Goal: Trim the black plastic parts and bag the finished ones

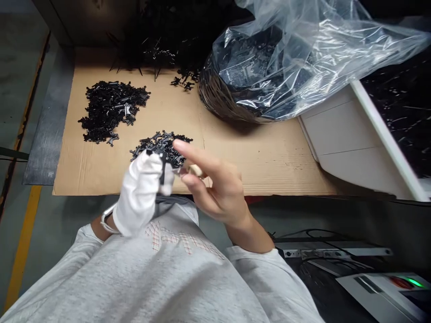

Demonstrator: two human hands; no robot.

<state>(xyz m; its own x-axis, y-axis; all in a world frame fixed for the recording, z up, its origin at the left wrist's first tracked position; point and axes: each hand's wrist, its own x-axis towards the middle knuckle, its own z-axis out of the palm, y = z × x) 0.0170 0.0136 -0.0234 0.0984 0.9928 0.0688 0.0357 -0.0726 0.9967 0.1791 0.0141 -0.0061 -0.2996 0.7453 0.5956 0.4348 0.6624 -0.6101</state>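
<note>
A white glove covers my left hand [139,188], which is closed around a small black plastic part [163,168] held upright in front of my chest. Close beside it, my right hand [218,186] is bare, its index finger stretched forward over the thumb. Between those fingers sits a small cream-coloured piece [195,170] with a thin shiny tip toward the black part; blur hides its kind. Just beyond both hands lies a small pile of black plastic parts [161,144], partly covered by the hands.
A bigger heap of black parts [109,110] lies on the cardboard sheet [235,152] to the left. Farther back stands a clear plastic bag [252,72] of black parts. At right is a white bin [350,139], and a machine with a green light [415,282] is below.
</note>
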